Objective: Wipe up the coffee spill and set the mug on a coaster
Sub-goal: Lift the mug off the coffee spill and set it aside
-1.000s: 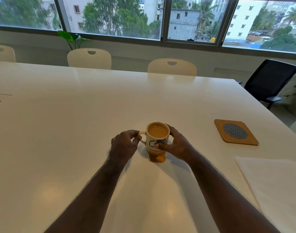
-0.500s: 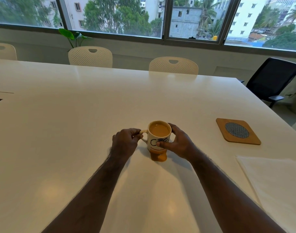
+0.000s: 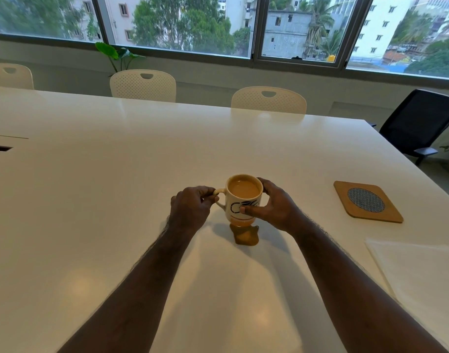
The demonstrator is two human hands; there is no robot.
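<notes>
The table carries the biggest risk: the mug is full nearly to the brim with milky coffee, and any tilt or jolt on the way across would, I judge, slop more of it onto the white top and widen the mess. The cloth lies well to the right of the grip and nearer the person, flat and untouched, so nothing is on hand to catch a drip; a wet base carried over the table would likely leave a trail. The coaster sits well to the right of the grip, about level with it, and a mug set down off its centre could rock on the edge. The right hand wraps the mug's right side, fingers curled round the far wall and thumb pressed on the near face over the black print; the left hand is closed on the handle, pinching it between thumb and fingers. So the mug lies between the two hands, held by both, upright, and it looks slightly raised off the table, though I cannot be sure. The spill lies just below and nearer than the grip, a small brown puddle right under the mug's base, which may be wet and slippery.
</notes>
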